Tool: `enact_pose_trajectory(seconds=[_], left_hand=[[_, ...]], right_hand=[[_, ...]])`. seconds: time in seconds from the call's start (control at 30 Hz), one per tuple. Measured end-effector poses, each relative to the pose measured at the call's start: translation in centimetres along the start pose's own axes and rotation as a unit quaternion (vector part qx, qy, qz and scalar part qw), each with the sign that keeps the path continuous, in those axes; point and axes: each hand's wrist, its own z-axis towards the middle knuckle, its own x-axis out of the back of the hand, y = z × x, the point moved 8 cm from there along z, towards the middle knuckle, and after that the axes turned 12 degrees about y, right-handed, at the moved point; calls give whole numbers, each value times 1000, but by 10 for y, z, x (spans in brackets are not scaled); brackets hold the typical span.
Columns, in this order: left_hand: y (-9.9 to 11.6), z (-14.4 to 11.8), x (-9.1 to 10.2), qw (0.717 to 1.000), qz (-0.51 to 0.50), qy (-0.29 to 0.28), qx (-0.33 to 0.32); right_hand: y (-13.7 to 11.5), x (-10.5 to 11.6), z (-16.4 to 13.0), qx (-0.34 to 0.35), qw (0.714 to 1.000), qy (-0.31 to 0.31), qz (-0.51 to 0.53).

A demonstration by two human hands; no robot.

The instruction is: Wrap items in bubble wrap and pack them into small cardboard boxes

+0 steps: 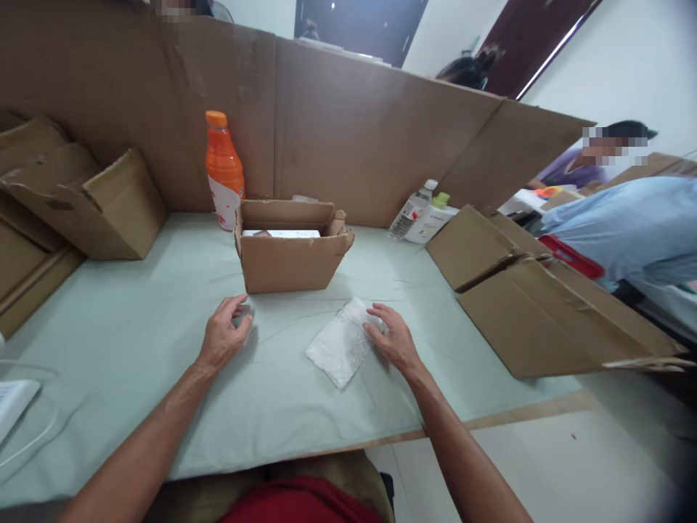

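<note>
We see 2 bare hands resting on a table (136, 378) covered in pale green cloth. The right hand (393, 338) lies open, fingers spread, touching the right edge of a white bubble-wrap pouch (342, 343) that lies flat near the middle of the table. The left hand (224, 335) rests loosely curled on the cloth, gripping nothing we can make out. Just behind both hands stands an open cardboard box (291, 247). An orange bottle (223, 168) stands at the table's far edge, against a cardboard wall (353, 131).
</note>
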Motion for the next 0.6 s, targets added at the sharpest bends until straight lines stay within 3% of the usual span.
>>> enact_pose_trajectory(seconds=[0.23, 0.37, 0.5, 0.6], left_hand=[[3, -3, 5, 1000, 17, 11, -16], [0, -2, 4, 1000, 16, 21, -14], [0, -3, 1, 1000, 7, 18, -20], [1, -4, -4, 1000, -3, 1, -27]], right_hand=[[9, -23, -5, 4, 998, -6, -67], [2, -23, 0, 11, 997, -16, -69], [-11, -27, 24, -23, 999, -25, 39], [-26, -46, 54, -45, 989, -50, 135]])
